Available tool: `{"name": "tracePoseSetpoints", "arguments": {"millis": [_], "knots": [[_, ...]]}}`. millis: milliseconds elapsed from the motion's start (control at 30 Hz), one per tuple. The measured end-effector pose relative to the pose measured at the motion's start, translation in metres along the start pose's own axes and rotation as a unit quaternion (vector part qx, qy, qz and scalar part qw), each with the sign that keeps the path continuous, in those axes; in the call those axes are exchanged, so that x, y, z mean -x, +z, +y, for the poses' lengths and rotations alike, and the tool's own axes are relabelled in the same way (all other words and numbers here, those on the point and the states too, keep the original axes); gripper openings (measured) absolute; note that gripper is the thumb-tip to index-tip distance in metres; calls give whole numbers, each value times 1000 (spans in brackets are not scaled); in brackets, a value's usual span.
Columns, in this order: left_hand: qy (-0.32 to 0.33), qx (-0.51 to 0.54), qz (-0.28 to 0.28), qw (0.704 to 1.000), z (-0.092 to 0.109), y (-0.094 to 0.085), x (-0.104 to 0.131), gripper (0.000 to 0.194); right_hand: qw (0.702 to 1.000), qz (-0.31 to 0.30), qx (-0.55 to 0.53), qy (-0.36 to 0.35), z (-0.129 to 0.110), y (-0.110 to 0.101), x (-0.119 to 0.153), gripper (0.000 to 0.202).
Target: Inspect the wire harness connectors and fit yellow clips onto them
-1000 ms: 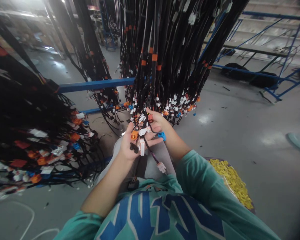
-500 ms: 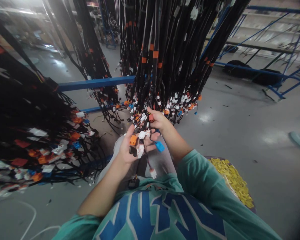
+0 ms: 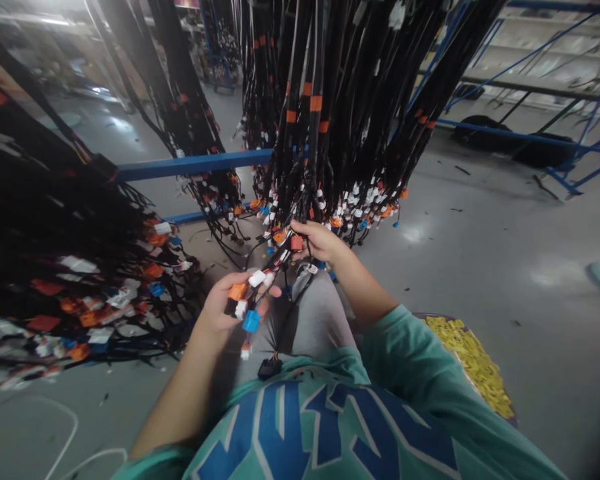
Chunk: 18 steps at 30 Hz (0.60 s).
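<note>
My left hand (image 3: pixel 225 303) is closed around a group of wire connectors above my lap. An orange connector (image 3: pixel 237 291), a white connector (image 3: pixel 257 278) and a blue connector (image 3: pixel 251 321) show at its fingers, on black cables running up toward the hanging harnesses. Higher and to the right, my right hand (image 3: pixel 317 241) grips the same cables beside a red connector (image 3: pixel 297 243). Behind my hands hangs a thick bundle of black wire harnesses (image 3: pixel 325 87), with small white, orange and blue connectors at its lower ends.
Another harness mass (image 3: pixel 45 220) hangs at the left. A blue rail (image 3: pixel 195 165) crosses behind my hands. At the lower right a container holds yellow pieces (image 3: pixel 473 360). A blue frame (image 3: pixel 510 133) stands at the upper right, with black bundles on the floor beside it.
My left hand has moved left and away from my right hand, drawing the orange, white and blue connectors with it. My right hand stays near the red connector. The view has shifted slightly.
</note>
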<state>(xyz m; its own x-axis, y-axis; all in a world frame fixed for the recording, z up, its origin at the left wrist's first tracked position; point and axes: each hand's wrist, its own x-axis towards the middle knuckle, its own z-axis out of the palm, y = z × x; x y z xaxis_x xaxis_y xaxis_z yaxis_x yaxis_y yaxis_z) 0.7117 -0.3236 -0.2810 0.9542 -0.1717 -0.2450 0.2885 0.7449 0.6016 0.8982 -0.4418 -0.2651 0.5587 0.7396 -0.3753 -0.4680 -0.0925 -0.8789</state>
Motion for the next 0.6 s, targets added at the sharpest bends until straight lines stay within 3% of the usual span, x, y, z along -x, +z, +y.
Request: {"name": "tracePoseSetpoints", "arguments": {"millis": [133, 267, 400, 500, 600], "knots": [[13, -24, -20, 999, 2, 1, 5, 22, 999, -23, 28, 4, -3, -5, 8, 7], [15, -36, -10, 999, 1, 2, 5, 18, 998, -54, -11, 17, 0, -9, 12, 8], [17, -38, 5, 999, -1, -5, 4, 16, 993, -88, -67, 36, 21, -7, 20, 6], [21, -39, 21, 999, -3, -12, 1, 16, 993, -79, -79, 47, 42, -2, 31, 13], [21, -22, 41, 999, -6, -14, -4, 21, 977, -79, -181, 76, 52, 5, 40, 20]]}}
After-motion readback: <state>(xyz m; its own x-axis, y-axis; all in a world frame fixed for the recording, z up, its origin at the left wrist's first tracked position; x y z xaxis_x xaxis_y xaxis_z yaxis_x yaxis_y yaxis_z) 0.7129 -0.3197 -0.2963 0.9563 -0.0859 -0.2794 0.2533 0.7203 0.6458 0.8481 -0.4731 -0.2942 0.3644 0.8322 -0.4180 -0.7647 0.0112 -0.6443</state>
